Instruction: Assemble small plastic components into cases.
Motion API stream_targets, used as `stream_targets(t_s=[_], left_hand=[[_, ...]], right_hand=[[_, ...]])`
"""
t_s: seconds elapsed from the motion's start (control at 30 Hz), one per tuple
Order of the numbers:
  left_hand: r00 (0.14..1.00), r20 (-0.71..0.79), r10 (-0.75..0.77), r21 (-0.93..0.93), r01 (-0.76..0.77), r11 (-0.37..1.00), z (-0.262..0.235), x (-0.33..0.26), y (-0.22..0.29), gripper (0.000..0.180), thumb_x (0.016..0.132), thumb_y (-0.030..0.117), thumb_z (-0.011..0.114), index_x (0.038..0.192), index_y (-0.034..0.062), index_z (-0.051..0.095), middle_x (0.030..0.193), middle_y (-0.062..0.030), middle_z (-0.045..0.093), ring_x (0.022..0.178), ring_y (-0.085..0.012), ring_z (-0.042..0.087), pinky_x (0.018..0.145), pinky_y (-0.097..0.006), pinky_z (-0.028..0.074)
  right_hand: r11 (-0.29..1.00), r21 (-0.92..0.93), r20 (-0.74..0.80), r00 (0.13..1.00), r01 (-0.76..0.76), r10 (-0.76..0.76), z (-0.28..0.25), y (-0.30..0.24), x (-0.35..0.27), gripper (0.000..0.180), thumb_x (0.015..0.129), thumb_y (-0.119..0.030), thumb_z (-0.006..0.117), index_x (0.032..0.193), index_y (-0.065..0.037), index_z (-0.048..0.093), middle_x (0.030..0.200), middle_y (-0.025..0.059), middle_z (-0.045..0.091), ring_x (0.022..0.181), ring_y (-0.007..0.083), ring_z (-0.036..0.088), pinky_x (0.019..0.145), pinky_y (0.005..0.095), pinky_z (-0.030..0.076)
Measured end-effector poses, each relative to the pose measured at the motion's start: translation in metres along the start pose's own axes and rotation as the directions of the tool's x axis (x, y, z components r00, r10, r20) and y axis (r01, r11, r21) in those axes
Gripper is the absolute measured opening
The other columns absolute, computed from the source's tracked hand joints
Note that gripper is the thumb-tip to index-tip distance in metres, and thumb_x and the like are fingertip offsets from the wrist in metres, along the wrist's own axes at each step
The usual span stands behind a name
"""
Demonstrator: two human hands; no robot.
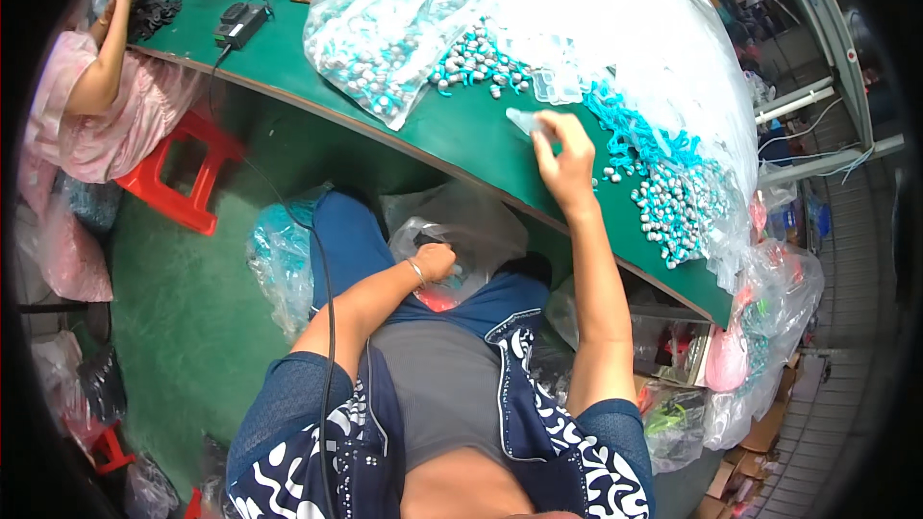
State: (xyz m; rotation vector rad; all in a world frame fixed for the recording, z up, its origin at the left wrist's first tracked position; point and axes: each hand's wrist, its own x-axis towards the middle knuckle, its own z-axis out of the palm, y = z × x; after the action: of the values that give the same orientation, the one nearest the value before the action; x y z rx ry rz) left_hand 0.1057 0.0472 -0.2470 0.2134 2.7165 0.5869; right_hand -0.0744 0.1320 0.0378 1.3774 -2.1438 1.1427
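My right hand [565, 156] is over the green table [461, 139], its thumb and fingers pinching a small translucent plastic piece [522, 120]. Low between my knees, my left hand [436, 261] is closed at the mouth of a see-through plastic bag [481, 221] in my lap. What its fingers hold, if anything, is hidden. Just beyond my right hand lie several small transparent plastic pieces [558, 86]. To the right of it are a heap of turquoise cords [639, 130] and a spread of small silver-grey beads with turquoise ends [673, 211].
A plastic bag full of similar beads [370, 58] rests on the table, beside a black device [240, 24] whose cable hangs past my left arm. A large white plastic sheet [615, 19] covers the back. At left, a person in pink [87, 101] sits near a red stool [187, 173].
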Motion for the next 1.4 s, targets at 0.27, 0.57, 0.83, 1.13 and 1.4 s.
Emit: stream_targets(t_s=[0.27, 0.57, 0.83, 1.13, 1.4], left_hand=[[1.000, -0.002, 0.009, 0.009, -0.009, 1.000, 0.007, 0.000, -0.003, 0.025, 0.074, 0.014, 0.069, 0.098, 0.0059, 0.072, 0.099, -0.0186, 0.068, 0.101, -0.0329, 0.068, 0.087, -0.040, 0.054], [0.840, -0.295, 0.455, -0.436, -0.542, 0.718, -0.232, -0.050, 0.056, 0.017, 0.084, 0.015, 0.068, 0.094, 0.0021, 0.070, 0.090, -0.0151, 0.070, 0.087, -0.0319, 0.068, 0.077, -0.039, 0.054], [0.520, -0.843, -0.136, -0.122, 0.062, 0.991, -0.302, 0.003, 0.027, 0.030, 0.085, 0.017, 0.069, 0.113, 0.0092, 0.064, 0.103, -0.0118, 0.062, 0.094, -0.0321, 0.065, 0.078, -0.044, 0.053], [0.451, -0.879, -0.152, -0.114, 0.111, 0.987, -0.293, 0.033, 0.015, 0.018, 0.085, 0.015, 0.067, 0.100, 0.0094, 0.060, 0.096, -0.0127, 0.062, 0.087, -0.0334, 0.065, 0.071, -0.046, 0.053], [0.536, -0.830, -0.155, -0.250, -0.109, 0.962, -0.298, 0.023, 0.021, 0.015, 0.081, 0.018, 0.070, 0.095, 0.0122, 0.065, 0.091, -0.0096, 0.067, 0.085, -0.0298, 0.066, 0.073, -0.044, 0.051]], right_hand=[[0.953, -0.274, 0.131, 0.987, 0.129, -0.096, -0.014, -0.024, -0.053, 0.029, 0.072, -0.007, 0.076, 0.099, -0.009, 0.066, 0.092, 0.0067, 0.063, 0.088, 0.0266, 0.060, 0.076, 0.0382, 0.045], [0.974, -0.228, -0.010, 1.000, 0.005, -0.007, -0.030, -0.015, -0.057, 0.019, 0.078, -0.008, 0.072, 0.096, -0.009, 0.069, 0.093, 0.0068, 0.066, 0.091, 0.0269, 0.061, 0.079, 0.0391, 0.044], [0.868, -0.421, -0.120, 0.965, -0.264, 0.235, -0.063, 0.053, -0.052, 0.015, 0.081, -0.012, 0.070, 0.097, -0.012, 0.070, 0.091, 0.0037, 0.068, 0.089, 0.0259, 0.063, 0.078, 0.0415, 0.046], [0.562, -0.788, -0.084, 0.948, -0.251, 0.306, -0.037, 0.130, 0.011, 0.025, 0.082, -0.011, 0.063, 0.106, -0.012, 0.068, 0.106, 0.0085, 0.063, 0.104, 0.0294, 0.057, 0.087, 0.0488, 0.037], [0.738, -0.624, 0.000, 0.945, -0.255, 0.327, -0.057, 0.108, 0.004, 0.019, 0.077, -0.020, 0.066, 0.093, -0.013, 0.072, 0.092, 0.0085, 0.068, 0.090, 0.0280, 0.066, 0.083, 0.0498, 0.042]])
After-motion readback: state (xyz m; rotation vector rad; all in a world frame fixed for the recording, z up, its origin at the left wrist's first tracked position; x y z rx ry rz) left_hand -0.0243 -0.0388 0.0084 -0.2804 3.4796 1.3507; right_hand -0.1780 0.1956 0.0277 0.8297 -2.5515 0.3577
